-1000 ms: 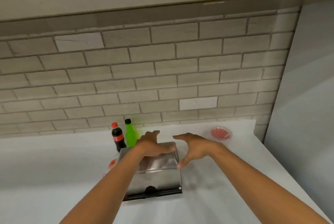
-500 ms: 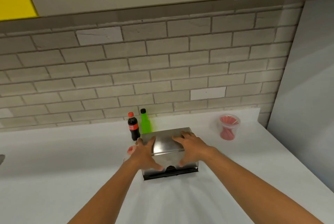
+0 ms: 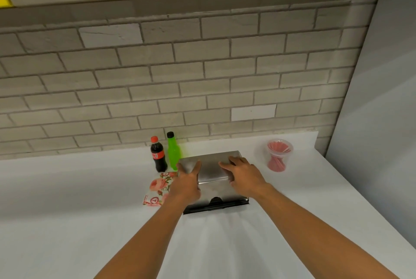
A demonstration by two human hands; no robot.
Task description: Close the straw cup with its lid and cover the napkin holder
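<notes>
A steel napkin holder (image 3: 212,167) with a black base sits on the white counter, its metal cover lying over it. My left hand (image 3: 188,181) lies flat on the cover's left edge. My right hand (image 3: 244,174) presses on the cover's right side, fingers spread. A clear straw cup (image 3: 278,155) full of red straws stands apart to the right, near the wall, with what looks like a clear lid on top.
A cola bottle (image 3: 158,155) and a green bottle (image 3: 173,151) stand just behind the holder's left corner. A floral napkin pack (image 3: 157,187) lies left of the holder. A grey panel (image 3: 382,110) walls off the counter's right end.
Both hands moved from hovering around the cover to resting on top of it. The view has shifted so the holder and cup sit further from me.
</notes>
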